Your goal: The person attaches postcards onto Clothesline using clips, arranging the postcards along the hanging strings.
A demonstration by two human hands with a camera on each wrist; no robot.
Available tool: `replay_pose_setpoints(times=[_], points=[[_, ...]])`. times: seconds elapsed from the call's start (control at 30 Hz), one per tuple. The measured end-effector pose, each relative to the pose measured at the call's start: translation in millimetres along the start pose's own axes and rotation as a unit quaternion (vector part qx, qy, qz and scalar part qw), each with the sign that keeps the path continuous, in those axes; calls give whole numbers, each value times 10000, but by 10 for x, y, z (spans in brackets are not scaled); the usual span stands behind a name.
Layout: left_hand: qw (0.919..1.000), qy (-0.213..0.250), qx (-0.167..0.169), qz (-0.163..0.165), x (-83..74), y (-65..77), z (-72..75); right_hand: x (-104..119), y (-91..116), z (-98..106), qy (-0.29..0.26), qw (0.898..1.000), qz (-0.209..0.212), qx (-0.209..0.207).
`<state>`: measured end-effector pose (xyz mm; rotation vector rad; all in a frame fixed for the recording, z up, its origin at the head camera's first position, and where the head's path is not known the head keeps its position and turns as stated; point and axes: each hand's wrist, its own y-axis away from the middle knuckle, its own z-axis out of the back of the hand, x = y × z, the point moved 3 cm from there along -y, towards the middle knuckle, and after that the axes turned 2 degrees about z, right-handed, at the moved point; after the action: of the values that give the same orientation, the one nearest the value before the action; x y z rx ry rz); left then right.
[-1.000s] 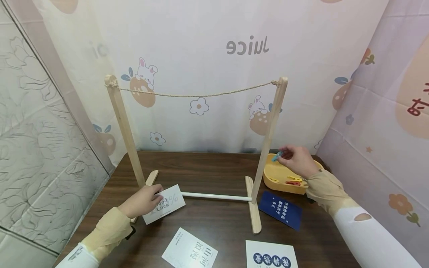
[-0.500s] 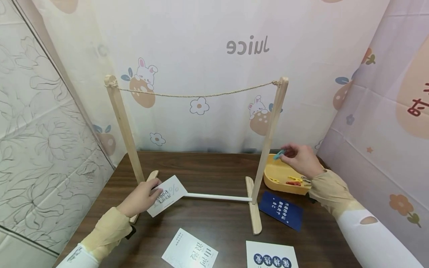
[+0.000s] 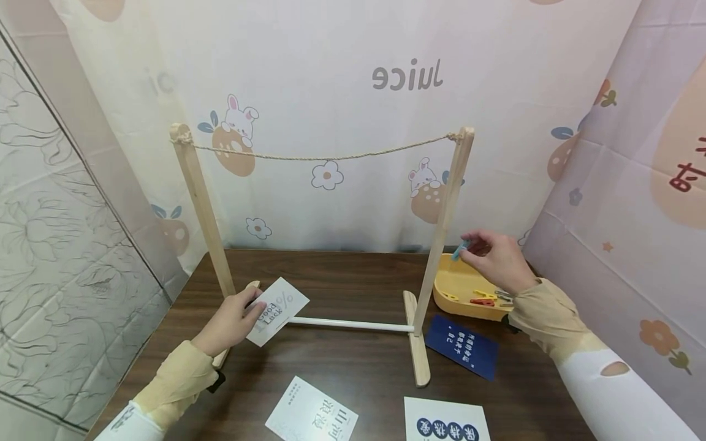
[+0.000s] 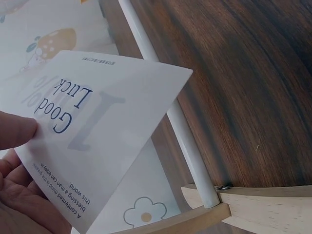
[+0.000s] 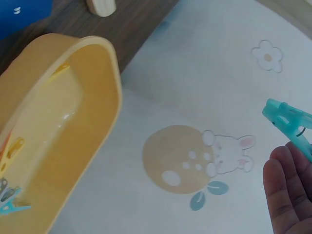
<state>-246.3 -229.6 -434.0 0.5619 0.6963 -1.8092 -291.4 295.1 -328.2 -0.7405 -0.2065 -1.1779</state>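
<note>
My left hand (image 3: 230,320) pinches a white "Good Luck" card (image 3: 278,309) between thumb and fingers, raised off the table near the left post. In the left wrist view the card's printed face (image 4: 117,107) shows, with the thumb on its edge. My right hand (image 3: 499,260) pinches a teal clothespin (image 3: 461,249) above the yellow tray (image 3: 455,283). The right wrist view shows the clothespin (image 5: 287,122) at the fingertips, pointing away from the hand. A thin rope (image 3: 325,158) sags between two wooden posts, with nothing hung on it.
Several clothespins (image 3: 485,299) lie in the tray. A dark blue card (image 3: 462,346) is beside the right post (image 3: 441,226), with two white cards at the front, one left (image 3: 313,410) and one right (image 3: 447,416). A white rod (image 3: 353,324) joins the stand's feet.
My left hand has lifted the card slightly and tilted it more steeply. The right hand with the clothespin has risen slightly over the tray.
</note>
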Motion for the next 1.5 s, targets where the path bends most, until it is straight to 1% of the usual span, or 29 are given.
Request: replay_pose_setpoints(times=[0.2,0.5,0.7,0.93,1.07,1.2,1.3,1.4,1.5], points=[[9997,27,-237,-49,-68,39,10,159,25,119,-68,9996,160,-236],[9971,187,-714,-160,-176,108,31,339,87,223,-292,9983,442,-242],[9937,277,-1070,-200,-165,95,54,465,110,283,-206,9968,670,-396],[9919,317,-1213,-193,-171,99,80,587,134,318,-262,9916,1111,-614],[9905,354,-1309,-207,-171,98,92,641,145,343,-237,9891,1267,-714],[9867,337,-1571,-244,-167,102,116,698,174,386,-286,9884,1279,-769],[9815,339,-1851,-343,-161,106,138,741,188,409,-330,9875,1317,-807],[9762,420,-2077,-468,-162,108,155,783,191,418,-334,9852,1435,-879],[9708,595,-2261,-529,-170,110,171,820,198,430,-361,9819,1585,-971]])
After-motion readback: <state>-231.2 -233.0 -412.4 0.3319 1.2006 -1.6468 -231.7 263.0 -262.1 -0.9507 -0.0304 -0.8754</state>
